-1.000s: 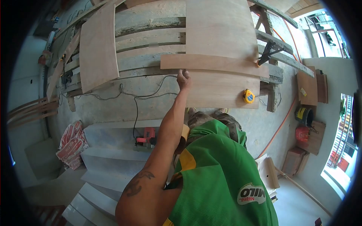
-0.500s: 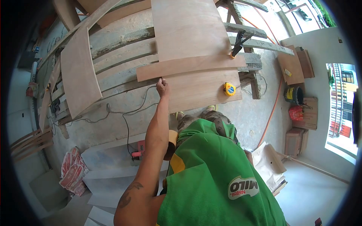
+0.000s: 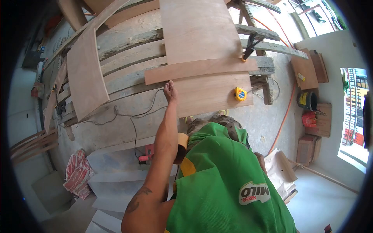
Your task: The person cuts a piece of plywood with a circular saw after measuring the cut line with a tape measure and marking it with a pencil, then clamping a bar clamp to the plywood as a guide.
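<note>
My left hand (image 3: 170,92) is at the left edge of a plywood sheet (image 3: 211,93), its fingers closed around that edge. Its fingertips come up to the near side of a long, thin wooden strip (image 3: 198,70), which lies across the sheet. A black clamp (image 3: 250,46) with orange pads stands at the right end of the strip. On the near right part of the sheet rests a yellow tape measure (image 3: 240,94). My right hand is out of sight; only a bit of that arm shows beside the green shirt (image 3: 229,174).
Rough wooden beams (image 3: 132,42) support the sheet. A curved plywood piece (image 3: 87,73) leans on them at the left. Cables (image 3: 134,115) trail over the floor near a pink power tool (image 3: 146,155). A black bucket (image 3: 307,100) and cardboard boxes (image 3: 322,120) stand along the right wall.
The whole view has shifted slightly to the right. My left hand stays at the sheet's edge, turned a little with its fingers more stretched. Strip, clamp and tape measure keep their places.
</note>
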A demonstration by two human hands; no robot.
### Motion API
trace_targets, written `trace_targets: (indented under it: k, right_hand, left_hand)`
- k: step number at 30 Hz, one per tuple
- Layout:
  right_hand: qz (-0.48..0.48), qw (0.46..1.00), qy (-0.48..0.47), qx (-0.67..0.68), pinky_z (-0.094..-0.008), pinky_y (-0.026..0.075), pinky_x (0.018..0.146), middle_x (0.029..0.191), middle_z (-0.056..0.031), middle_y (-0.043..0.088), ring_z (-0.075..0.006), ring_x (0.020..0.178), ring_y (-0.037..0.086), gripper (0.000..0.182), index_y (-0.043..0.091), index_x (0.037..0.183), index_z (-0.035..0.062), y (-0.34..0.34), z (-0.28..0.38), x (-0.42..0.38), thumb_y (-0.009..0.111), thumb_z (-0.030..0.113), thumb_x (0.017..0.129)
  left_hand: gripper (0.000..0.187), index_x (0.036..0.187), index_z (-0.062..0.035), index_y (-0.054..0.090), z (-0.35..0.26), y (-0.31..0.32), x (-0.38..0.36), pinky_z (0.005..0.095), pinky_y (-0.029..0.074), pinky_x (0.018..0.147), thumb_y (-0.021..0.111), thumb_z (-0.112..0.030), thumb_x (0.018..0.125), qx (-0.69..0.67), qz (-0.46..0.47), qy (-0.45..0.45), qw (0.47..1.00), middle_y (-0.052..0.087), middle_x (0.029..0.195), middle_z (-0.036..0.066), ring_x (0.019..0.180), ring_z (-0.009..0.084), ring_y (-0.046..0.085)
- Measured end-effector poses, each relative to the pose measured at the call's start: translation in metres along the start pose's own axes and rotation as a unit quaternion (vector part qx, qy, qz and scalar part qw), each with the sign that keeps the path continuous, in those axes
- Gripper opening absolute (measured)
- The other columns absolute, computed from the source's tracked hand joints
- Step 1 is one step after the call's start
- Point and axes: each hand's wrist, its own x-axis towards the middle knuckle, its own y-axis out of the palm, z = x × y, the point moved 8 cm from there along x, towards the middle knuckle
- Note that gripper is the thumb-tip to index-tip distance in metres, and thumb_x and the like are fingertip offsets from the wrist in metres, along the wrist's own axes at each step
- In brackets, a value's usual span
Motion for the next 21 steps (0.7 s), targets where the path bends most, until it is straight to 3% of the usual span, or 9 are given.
trace_targets:
  k: [2, 5, 6, 7, 8, 10, 11, 13, 21]
  right_hand:
    - [0.008, 0.999, -0.037, -0.008, -0.0295, 0.049, 0.061, 0.079, -0.0143, 0.067, -0.0183, 0.070, 0.064, 0.025, 0.066, 0.094, -0.0034, -0.002, 0.003, 0.003, 0.059, 0.020, 0.088]
    - [0.021, 0.996, -0.086, 0.002, -0.0301, 0.050, 0.062, 0.081, -0.0140, 0.067, -0.0192, 0.072, 0.065, 0.026, 0.065, 0.094, -0.0037, 0.000, -0.003, 0.002, 0.058, 0.021, 0.089]
    - [0.021, 0.998, -0.066, 0.003, -0.0303, 0.050, 0.063, 0.081, -0.0134, 0.067, -0.0194, 0.073, 0.065, 0.027, 0.065, 0.094, -0.0036, 0.000, -0.007, 0.002, 0.058, 0.022, 0.089]
    - [0.021, 0.999, -0.048, 0.004, -0.0305, 0.051, 0.064, 0.081, -0.0127, 0.067, -0.0195, 0.074, 0.065, 0.027, 0.065, 0.094, -0.0035, -0.003, -0.011, 0.003, 0.058, 0.022, 0.090]
    - [0.020, 1.000, -0.021, 0.000, -0.0305, 0.051, 0.065, 0.082, -0.0125, 0.068, -0.0197, 0.075, 0.066, 0.027, 0.065, 0.094, -0.0033, 0.001, -0.061, 0.027, 0.057, 0.023, 0.090]
    - [0.012, 0.999, -0.030, -0.019, -0.0305, 0.051, 0.065, 0.082, -0.0129, 0.068, -0.0199, 0.076, 0.066, 0.028, 0.065, 0.094, -0.0032, -0.002, -0.064, 0.029, 0.057, 0.023, 0.090]
    - [0.001, 0.999, -0.038, -0.037, -0.0304, 0.051, 0.065, 0.082, -0.0133, 0.068, -0.0200, 0.076, 0.066, 0.028, 0.065, 0.094, -0.0032, -0.004, -0.065, 0.029, 0.057, 0.024, 0.090]
    - [0.003, 0.996, -0.057, -0.068, -0.0307, 0.051, 0.066, 0.083, -0.0139, 0.068, -0.0205, 0.077, 0.066, 0.029, 0.065, 0.095, -0.0033, -0.006, -0.064, 0.029, 0.057, 0.024, 0.090]
    - [0.024, 0.999, -0.030, 0.005, -0.0291, 0.050, 0.064, 0.080, -0.0134, 0.067, -0.0179, 0.073, 0.064, 0.031, 0.064, 0.097, -0.0033, -0.002, -0.098, 0.039, 0.060, 0.026, 0.089]
  left_hand:
    - [0.049, 0.064, -0.0026, 0.041, 0.006, -0.013, -0.004, 0.0321, 0.032, 0.054, 0.051, -0.041, 0.092, 0.029, -0.059, -0.015, 0.998, 0.042, 0.063, 0.001, 0.063, 0.0111, 0.034]
    - [0.055, 0.060, -0.0040, 0.039, 0.003, -0.012, -0.006, 0.0327, 0.029, 0.052, 0.052, -0.048, 0.091, 0.039, -0.074, -0.041, 0.996, 0.039, 0.058, 0.000, 0.060, 0.0104, 0.033]
    - [0.054, 0.061, 0.0013, 0.046, 0.001, -0.012, -0.005, 0.0377, 0.036, 0.054, 0.053, -0.044, 0.091, 0.049, -0.072, -0.043, 0.995, 0.045, 0.054, 0.011, 0.057, 0.0180, 0.040]
    - [0.054, 0.061, 0.0013, 0.046, 0.004, -0.011, -0.004, 0.0377, 0.036, 0.054, 0.053, -0.044, 0.091, 0.051, -0.076, -0.045, 0.995, 0.045, 0.054, 0.011, 0.057, 0.0180, 0.040]
    - [0.056, 0.062, 0.0023, 0.047, 0.009, -0.011, -0.002, 0.0385, 0.038, 0.055, 0.055, -0.046, 0.089, 0.059, -0.094, -0.054, 0.992, 0.048, 0.055, 0.013, 0.057, 0.0196, 0.043]
    - [0.059, 0.064, 0.0050, 0.051, 0.017, -0.014, 0.002, 0.0399, 0.043, 0.058, 0.060, -0.050, 0.085, 0.070, -0.114, -0.071, 0.988, 0.054, 0.060, 0.018, 0.059, 0.0250, 0.051]
    - [0.059, 0.064, 0.0050, 0.051, 0.021, -0.013, 0.003, 0.0399, 0.043, 0.058, 0.060, -0.050, 0.085, 0.072, -0.115, -0.072, 0.988, 0.054, 0.060, 0.018, 0.059, 0.0250, 0.051]
    - [0.050, 0.069, 0.0036, 0.056, 0.021, -0.012, 0.002, 0.0308, 0.041, 0.058, 0.060, -0.042, 0.088, 0.055, -0.126, -0.078, 0.988, 0.054, 0.064, 0.004, 0.063, 0.0115, 0.045]
    - [0.050, 0.072, 0.0044, 0.056, 0.019, -0.011, 0.001, 0.0314, 0.043, 0.060, 0.059, -0.043, 0.088, 0.090, -0.136, -0.093, 0.982, 0.056, 0.065, 0.007, 0.063, 0.0136, 0.049]
